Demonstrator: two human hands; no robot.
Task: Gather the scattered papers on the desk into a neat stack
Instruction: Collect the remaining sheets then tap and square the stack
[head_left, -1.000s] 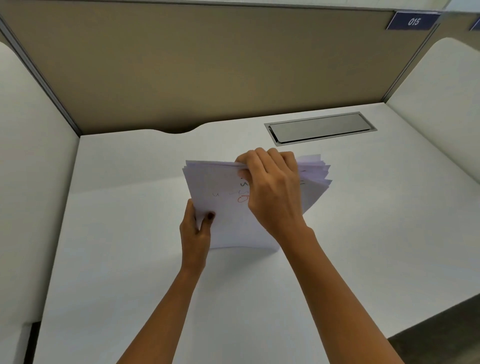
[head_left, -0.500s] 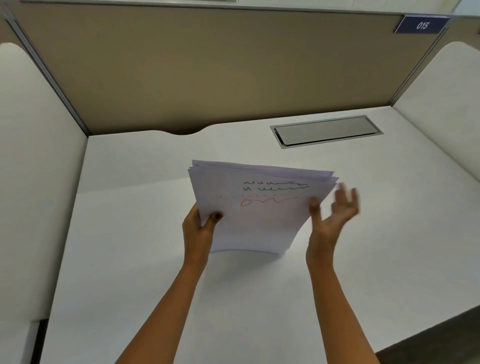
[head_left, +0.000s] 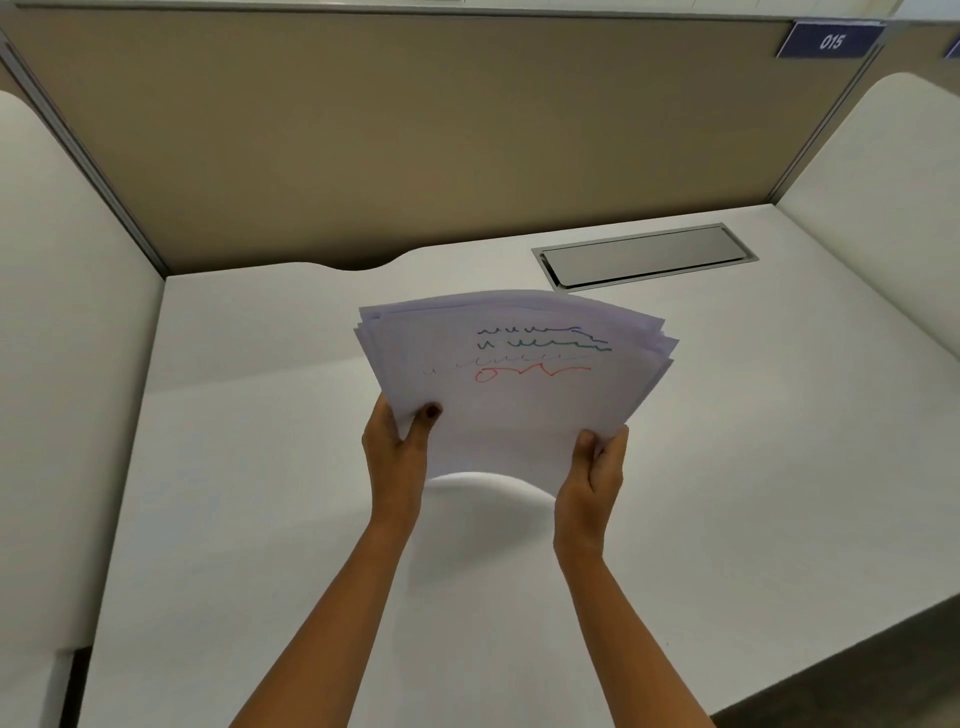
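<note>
White paper stack (head_left: 519, 410), top sheet scribbled blue, green and red, edges fanned, held over the white desk (head_left: 249, 493); left grip (head_left: 396, 453) pinches its lower-left corner, right grip (head_left: 593, 470) clasps its lower-right corner.

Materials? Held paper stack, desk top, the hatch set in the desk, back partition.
Paper stack: thin matte white paper; it bows, edges fan, coloured pen scribbles on top. Desk: smooth white top, faint sheen, likely laminate. Hatch: grey, reflective flap and frame, probably brushed metal. Partition: flat matte tan panel; fabric or laminate, cannot tell.
</note>
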